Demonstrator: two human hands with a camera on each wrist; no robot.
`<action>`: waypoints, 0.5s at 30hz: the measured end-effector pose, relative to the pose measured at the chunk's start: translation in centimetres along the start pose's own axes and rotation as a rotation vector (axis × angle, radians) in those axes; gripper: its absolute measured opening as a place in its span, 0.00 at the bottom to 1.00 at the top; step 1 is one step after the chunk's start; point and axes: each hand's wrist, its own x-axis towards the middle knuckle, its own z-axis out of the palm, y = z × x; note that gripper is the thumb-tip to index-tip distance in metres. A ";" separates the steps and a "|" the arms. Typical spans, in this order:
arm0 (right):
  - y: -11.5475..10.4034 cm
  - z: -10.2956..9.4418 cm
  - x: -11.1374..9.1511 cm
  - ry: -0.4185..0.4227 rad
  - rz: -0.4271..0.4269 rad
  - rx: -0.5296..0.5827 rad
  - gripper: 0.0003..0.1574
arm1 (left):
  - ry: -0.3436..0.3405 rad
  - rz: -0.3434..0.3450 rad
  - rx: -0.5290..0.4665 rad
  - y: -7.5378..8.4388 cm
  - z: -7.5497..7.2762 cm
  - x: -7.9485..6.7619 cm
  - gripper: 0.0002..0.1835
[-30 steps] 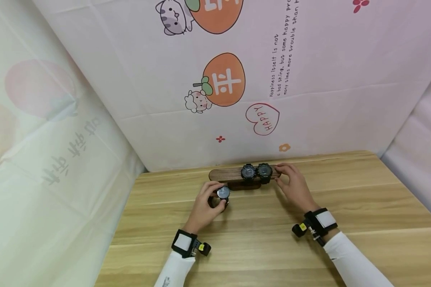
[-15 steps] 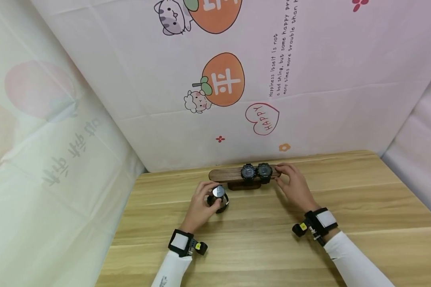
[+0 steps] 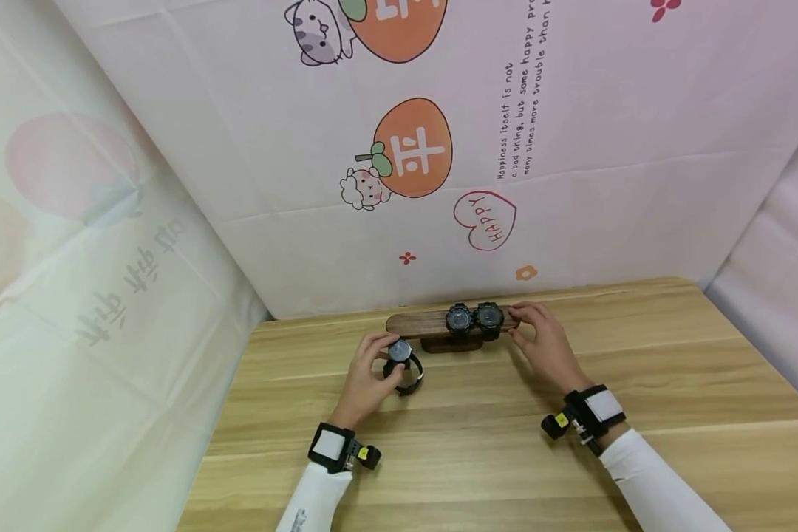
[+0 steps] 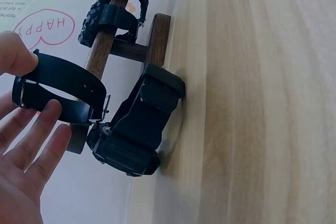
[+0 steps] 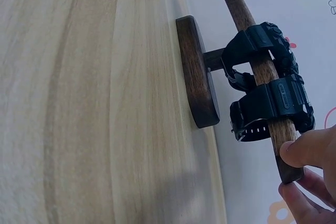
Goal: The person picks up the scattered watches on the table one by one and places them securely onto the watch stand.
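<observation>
Wooden bar (image 3: 425,324) parallels the worktop's far edge (image 3: 612,292); right hand (image 3: 547,347) grips its right end, left hand (image 3: 362,383) pinches a black watch (image 3: 400,350) just in front of the bar's left end.

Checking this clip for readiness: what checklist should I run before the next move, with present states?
1. Left grip pinches the held watch: ok.
2. Right grip holds the right end of the wooden bar: ok.
3. Bar's left stretch free: ok, both mounted watches sit farther right.
4. Held watch on the bar: not ok.
5. Held watch clear of the lower watch: cannot tell, views overlap them.
</observation>
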 end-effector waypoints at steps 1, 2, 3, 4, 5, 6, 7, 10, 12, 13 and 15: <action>0.0 0.0 0.0 0.001 -0.001 -0.001 0.26 | -0.002 -0.006 -0.002 0.0 0.0 0.0 0.27; 0.0 0.0 0.0 0.001 -0.002 -0.001 0.26 | -0.002 -0.008 -0.004 -0.1 -0.1 0.0 0.27; 0.0 0.1 -0.1 0.002 -0.003 0.000 0.26 | -0.001 -0.010 -0.007 -0.1 -0.1 0.0 0.27; 0.0 0.1 -0.1 0.002 -0.004 0.002 0.26 | 0.002 -0.010 -0.008 -0.2 -0.2 0.0 0.26; 0.0 0.1 -0.1 0.002 -0.006 0.005 0.26 | 0.008 -0.012 -0.006 -0.2 -0.3 0.1 0.26; 0.0 0.1 -0.1 0.003 -0.007 0.008 0.26 | 0.015 -0.011 -0.002 -0.1 -0.3 0.1 0.26; 0.0 0.1 -0.1 0.003 -0.009 0.011 0.26 | 0.022 -0.010 0.005 0.0 -0.4 0.1 0.26; 0.0 0.1 -0.1 0.007 -0.012 0.016 0.26 | 0.053 0.020 0.012 0.9 -0.6 0.3 0.26; 0.1 0.1 -0.1 0.013 -0.013 0.015 0.26 | 0.071 0.048 0.012 1.8 -0.8 0.5 0.27; 0.1 0.1 -0.1 0.015 -0.015 0.015 0.26 | 0.077 0.062 0.009 2.2 -1.0 0.7 0.27; 0.0 0.1 0.0 0.019 -0.020 0.018 0.25 | 0.083 0.076 0.005 3.0 -1.2 0.9 0.28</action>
